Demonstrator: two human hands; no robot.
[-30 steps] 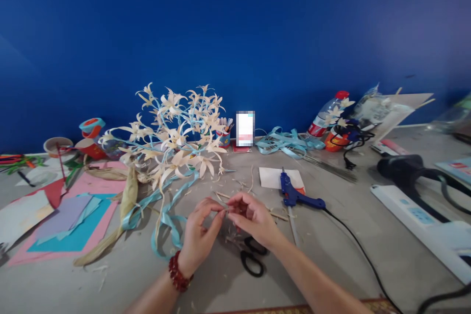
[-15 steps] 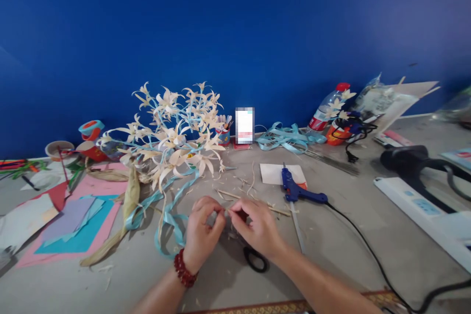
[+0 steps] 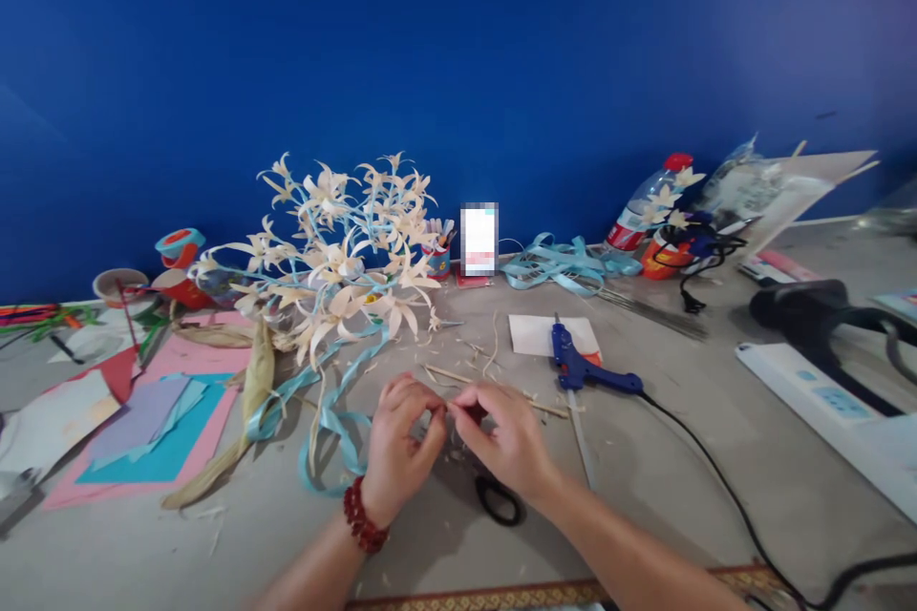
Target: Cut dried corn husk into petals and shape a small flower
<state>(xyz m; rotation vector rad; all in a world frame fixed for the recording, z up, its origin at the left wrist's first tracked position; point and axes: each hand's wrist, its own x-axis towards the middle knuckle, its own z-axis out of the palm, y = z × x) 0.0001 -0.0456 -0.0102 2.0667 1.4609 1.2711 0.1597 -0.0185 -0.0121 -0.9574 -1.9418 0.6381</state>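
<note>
My left hand (image 3: 407,430), with a red bead bracelet (image 3: 363,516) at the wrist, is pinched closed in the middle of the table. Its fingertips meet those of my right hand (image 3: 501,434), which is pinched closed too. Whatever lies between the fingertips is too small to make out. Below the hands rests a pair of scissors, its black handle (image 3: 500,501) showing and the rest mostly hidden. Just beyond the fingers lie thin straw-coloured sticks (image 3: 530,393) and pale scraps. A blue glue gun (image 3: 584,368) lies to the right, partly on a white card (image 3: 526,334).
Pale husk-like flowers (image 3: 336,258) on blue stems stand at the back left. Blue ribbon (image 3: 555,263) and a bottle (image 3: 641,210) are along the wall. Coloured paper (image 3: 154,453) and dried husks (image 3: 259,382) lie left. A black cord (image 3: 716,468) and a power strip (image 3: 823,410) are right.
Both hands stay pinched together at the same spot, the fingertips slightly closer. The whole view has shifted a little; the things on the table have not visibly moved.
</note>
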